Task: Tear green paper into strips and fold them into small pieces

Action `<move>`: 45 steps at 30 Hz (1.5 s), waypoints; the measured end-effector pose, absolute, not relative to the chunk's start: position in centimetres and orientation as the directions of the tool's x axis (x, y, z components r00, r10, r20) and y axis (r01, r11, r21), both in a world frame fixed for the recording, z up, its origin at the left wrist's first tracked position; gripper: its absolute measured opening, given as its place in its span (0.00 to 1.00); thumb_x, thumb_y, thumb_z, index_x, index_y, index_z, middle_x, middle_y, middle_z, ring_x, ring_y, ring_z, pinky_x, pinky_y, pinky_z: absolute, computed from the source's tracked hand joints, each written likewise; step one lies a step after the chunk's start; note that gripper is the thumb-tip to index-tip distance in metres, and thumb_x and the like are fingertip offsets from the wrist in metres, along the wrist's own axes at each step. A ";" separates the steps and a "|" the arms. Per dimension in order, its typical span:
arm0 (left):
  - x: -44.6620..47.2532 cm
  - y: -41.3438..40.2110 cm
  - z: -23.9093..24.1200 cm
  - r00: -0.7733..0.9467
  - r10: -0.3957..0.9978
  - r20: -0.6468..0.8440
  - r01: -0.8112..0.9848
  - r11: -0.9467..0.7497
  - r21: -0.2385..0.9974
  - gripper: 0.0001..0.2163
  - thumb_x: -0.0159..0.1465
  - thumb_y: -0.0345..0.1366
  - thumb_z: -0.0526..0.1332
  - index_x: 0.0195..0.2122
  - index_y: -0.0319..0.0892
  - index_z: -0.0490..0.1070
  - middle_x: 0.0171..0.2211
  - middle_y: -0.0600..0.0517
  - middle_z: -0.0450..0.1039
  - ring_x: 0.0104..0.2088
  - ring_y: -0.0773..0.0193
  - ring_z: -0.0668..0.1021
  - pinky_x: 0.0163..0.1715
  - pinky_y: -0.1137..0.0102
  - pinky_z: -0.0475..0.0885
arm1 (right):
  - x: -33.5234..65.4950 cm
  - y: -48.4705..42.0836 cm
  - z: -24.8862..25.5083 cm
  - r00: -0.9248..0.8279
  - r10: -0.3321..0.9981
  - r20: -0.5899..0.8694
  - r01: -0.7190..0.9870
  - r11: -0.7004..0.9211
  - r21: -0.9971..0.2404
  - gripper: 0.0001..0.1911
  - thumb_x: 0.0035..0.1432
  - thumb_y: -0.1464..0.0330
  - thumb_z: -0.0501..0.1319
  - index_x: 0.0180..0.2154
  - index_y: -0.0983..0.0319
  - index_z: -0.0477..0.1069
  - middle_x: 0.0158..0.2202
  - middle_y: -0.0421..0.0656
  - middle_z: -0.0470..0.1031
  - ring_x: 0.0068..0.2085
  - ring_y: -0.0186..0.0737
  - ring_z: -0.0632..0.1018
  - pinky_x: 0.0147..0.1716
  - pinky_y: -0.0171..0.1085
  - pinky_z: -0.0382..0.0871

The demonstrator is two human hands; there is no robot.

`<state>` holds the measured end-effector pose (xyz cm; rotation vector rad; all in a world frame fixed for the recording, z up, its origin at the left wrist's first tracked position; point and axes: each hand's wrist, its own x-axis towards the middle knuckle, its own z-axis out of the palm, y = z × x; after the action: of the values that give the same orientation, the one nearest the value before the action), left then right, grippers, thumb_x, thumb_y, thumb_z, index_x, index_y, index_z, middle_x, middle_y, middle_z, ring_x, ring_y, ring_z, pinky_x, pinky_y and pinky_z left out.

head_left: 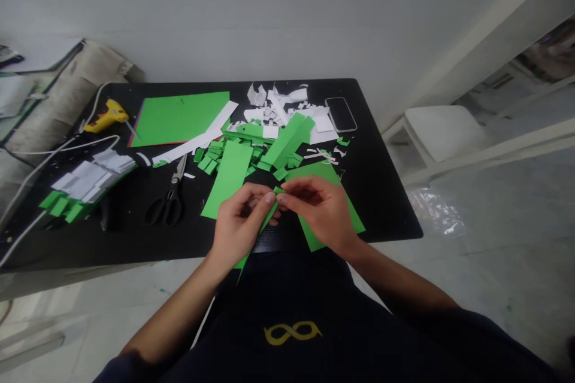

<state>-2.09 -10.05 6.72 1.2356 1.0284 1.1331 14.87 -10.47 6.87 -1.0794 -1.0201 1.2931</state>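
A green paper strip [268, 219] is pinched between my two hands just over the table's front edge. Its long tail runs down past my left hand [240, 221], whose fingers and thumb are closed on it. The thumb and fingertips of my right hand [321, 209] grip the strip's upper end, which looks folded. One green sheet [229, 179] lies beyond my left hand, and another green sheet [330, 197] is partly under my right hand. Small folded green paper pieces [211, 158] are heaped just beyond, with a wider green strip [287, 142] across them.
Black-handled scissors [171, 200] lie left of my hands. Farther left are a yellow glue gun [108, 116] with its cord and a green-and-white folded paper piece [90, 179]. White paper scraps [274, 108] and a phone [341, 115] sit at the back. A white stool [440, 131] stands to the right.
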 end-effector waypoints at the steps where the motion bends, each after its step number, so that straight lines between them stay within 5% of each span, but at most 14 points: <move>1: -2.1 -10.0 6.8 0.160 0.987 0.021 -0.081 -0.008 0.997 0.13 0.68 0.46 0.72 0.37 0.41 0.78 0.28 0.51 0.82 0.25 0.64 0.83 0.26 0.71 0.81 | 14.9 -10.5 6.9 0.027 0.999 -0.021 -0.217 -0.015 -0.976 0.13 0.49 0.63 0.82 0.36 0.57 0.85 0.34 0.41 0.86 0.38 0.43 0.86 0.44 0.45 0.87; 15: -2.6 -9.7 7.2 0.208 0.978 0.006 -0.146 0.025 0.989 0.08 0.67 0.39 0.72 0.36 0.40 0.79 0.25 0.54 0.81 0.22 0.68 0.81 0.25 0.75 0.80 | 15.2 -10.4 6.9 -0.065 0.998 -0.011 -0.274 -0.028 -0.961 0.12 0.49 0.63 0.83 0.36 0.56 0.87 0.33 0.40 0.87 0.34 0.40 0.86 0.40 0.42 0.88; 30: -2.8 -9.8 7.0 0.240 0.964 -0.114 -0.171 0.158 0.972 0.08 0.66 0.39 0.72 0.34 0.41 0.79 0.22 0.53 0.81 0.21 0.66 0.81 0.25 0.75 0.77 | 16.3 -9.6 6.1 -0.109 0.956 0.271 -0.154 0.254 -0.955 0.06 0.56 0.65 0.80 0.37 0.51 0.88 0.36 0.39 0.87 0.39 0.41 0.86 0.40 0.39 0.84; 45: -3.0 -9.8 7.2 0.197 0.980 -0.036 -0.067 0.050 0.997 0.05 0.66 0.37 0.72 0.34 0.43 0.82 0.24 0.53 0.80 0.26 0.67 0.78 0.28 0.74 0.71 | 16.3 -9.9 6.4 -0.119 0.969 0.215 -0.169 0.193 -0.966 0.06 0.56 0.63 0.80 0.36 0.52 0.88 0.35 0.40 0.86 0.35 0.38 0.84 0.38 0.39 0.84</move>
<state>-3.02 -9.81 7.19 1.2130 1.0326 1.0656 16.31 -9.89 6.35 -0.8748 -1.2799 1.2219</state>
